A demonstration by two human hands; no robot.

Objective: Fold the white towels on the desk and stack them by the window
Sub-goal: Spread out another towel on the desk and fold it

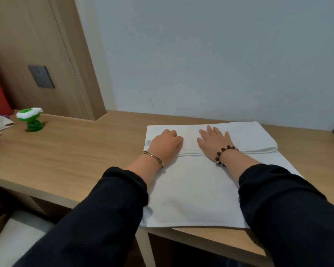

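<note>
White towel (191,189): plain, smooth, flat on the wooden desk (75,151). Its far strip is folded back toward the person, and the doubled hem runs under both palms. The fold's rounded end lies well to the right of the right fingers. A small label (148,143) sits at the towel's edge, just left of the left knuckles.

Right hand (214,143): flat on the folded strip, fingers (210,131) straight and spread, pointing away.

Left hand (166,144): on the same strip, fingers bent under with tips hidden; cannot tell whether they pinch cloth.
</note>
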